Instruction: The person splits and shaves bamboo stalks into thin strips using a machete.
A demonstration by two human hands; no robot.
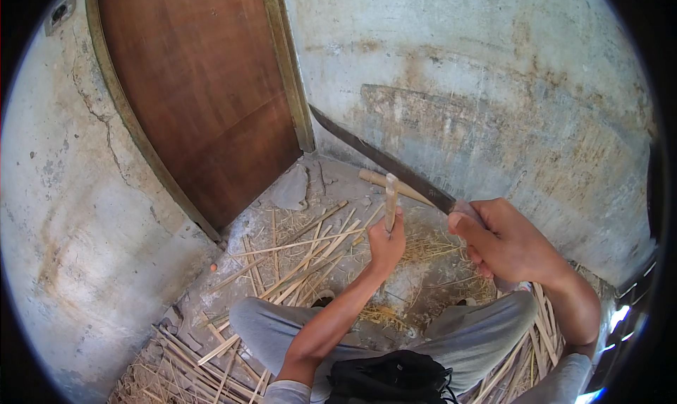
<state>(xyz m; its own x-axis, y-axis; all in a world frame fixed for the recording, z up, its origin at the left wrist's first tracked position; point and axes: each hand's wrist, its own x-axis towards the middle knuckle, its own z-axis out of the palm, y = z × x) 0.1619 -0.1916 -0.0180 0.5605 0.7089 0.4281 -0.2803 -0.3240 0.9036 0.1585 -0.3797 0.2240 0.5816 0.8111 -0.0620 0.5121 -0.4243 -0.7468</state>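
Note:
My left hand [386,249] is closed around a split bamboo piece [391,198], which stands nearly upright with its pale cut end on top. To its right, my right hand [509,238] grips the handle of a machete [381,159]. The long dark blade slants up and left in front of the wall, its tip near the door frame. The blade looks apart from the bamboo piece. Beyond my left hand, a thicker bamboo length [374,178] lies on the floor, partly behind the blade.
Split bamboo strips [300,263] lie scattered left of my left hand, with more [204,372] at the lower left and a bundle [543,326] beside my right knee. A brown door [204,93] and a stained wall [493,122] close in the far side. A black bag [388,379] rests at my lap.

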